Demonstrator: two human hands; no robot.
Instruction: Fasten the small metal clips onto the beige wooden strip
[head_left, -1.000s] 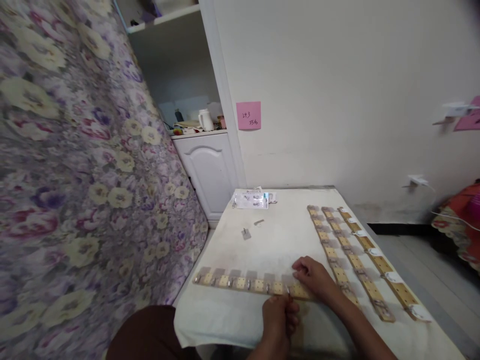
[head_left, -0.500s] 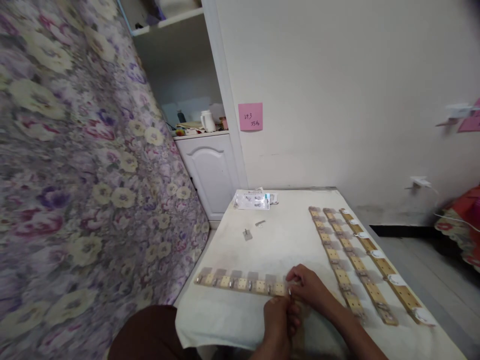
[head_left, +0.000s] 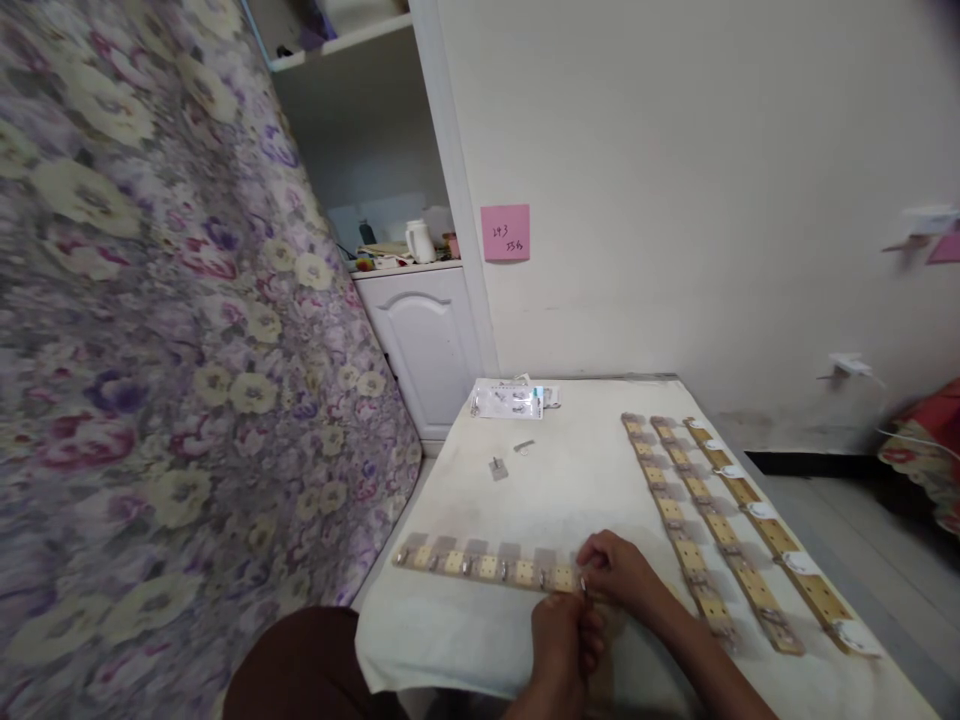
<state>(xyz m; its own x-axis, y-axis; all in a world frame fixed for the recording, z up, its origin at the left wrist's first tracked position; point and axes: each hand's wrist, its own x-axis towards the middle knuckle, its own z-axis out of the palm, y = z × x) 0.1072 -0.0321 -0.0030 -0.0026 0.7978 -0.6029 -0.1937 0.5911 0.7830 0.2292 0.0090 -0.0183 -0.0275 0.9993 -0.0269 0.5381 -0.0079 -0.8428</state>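
One wooden strip (head_left: 487, 567) lies crosswise near the front edge of a cloth-covered table (head_left: 442, 640), with metal hooks (head_left: 505, 570) on clear plates in a row along it, as two bare hands work close together at its right end. The left hand (head_left: 561, 635) sits with fingers curled just below the endmost hook; the right hand (head_left: 616, 568) bends its fingers over the strip's end, hiding it, and whether either grips anything cannot be told. Farther back, a clear package (head_left: 484, 404) holds small metallic pieces, lying flat over another packet. Nearer lie a loose hook on a square plate (head_left: 498, 469) and a slim grey piece (head_left: 523, 446). Three more strips (head_left: 718, 528) run lengthwise at right, the outermost bearing round white pieces (head_left: 801, 563). Behind, an open cabinet compartment (head_left: 360, 150) contains a white jug (head_left: 420, 242), a dark bottle (head_left: 367, 233) and a jumble of small articles, above a closed white door (head_left: 425, 345); the shelf overhead holds pale and purple items, partly out of frame.
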